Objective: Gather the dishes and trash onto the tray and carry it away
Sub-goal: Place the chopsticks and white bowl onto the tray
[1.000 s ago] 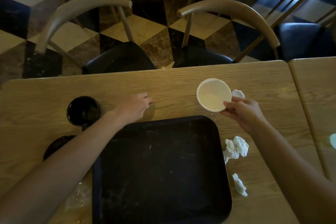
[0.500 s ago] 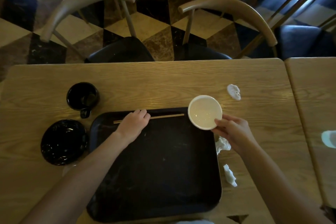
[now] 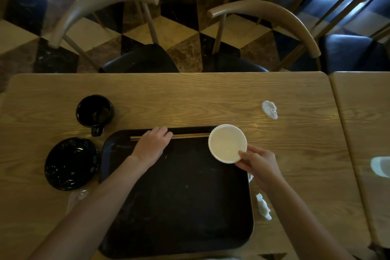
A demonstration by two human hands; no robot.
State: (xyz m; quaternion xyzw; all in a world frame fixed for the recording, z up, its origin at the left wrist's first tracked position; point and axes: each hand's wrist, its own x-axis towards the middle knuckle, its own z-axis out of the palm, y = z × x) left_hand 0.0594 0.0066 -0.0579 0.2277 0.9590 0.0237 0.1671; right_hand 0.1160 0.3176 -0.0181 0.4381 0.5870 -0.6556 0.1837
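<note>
A black tray (image 3: pixel 179 207) lies on the wooden table (image 3: pixel 190 95) in front of me. My right hand (image 3: pixel 256 163) grips the near rim of a small white bowl (image 3: pixel 226 142) over the tray's far right corner. My left hand (image 3: pixel 153 146) rests fingers-down on wooden chopsticks (image 3: pixel 190 135) that lie along the tray's far edge. To the left of the tray stand a black mug (image 3: pixel 94 111) and a black plate (image 3: pixel 70 163). Crumpled white napkins lie at the far right (image 3: pixel 270 109) and beside the tray's right edge (image 3: pixel 263 207).
Clear plastic wrap (image 3: pixel 77 197) lies below the black plate. Two chairs (image 3: pixel 263 19) with curved backs stand across the table. A second table (image 3: pixel 363 133) adjoins on the right, with a pale object (image 3: pixel 381 165) at the frame edge.
My right hand carried the white bowl from the table onto the tray's far right corner. My left hand brought the chopsticks onto the tray's far edge. One napkin stayed behind on the table.
</note>
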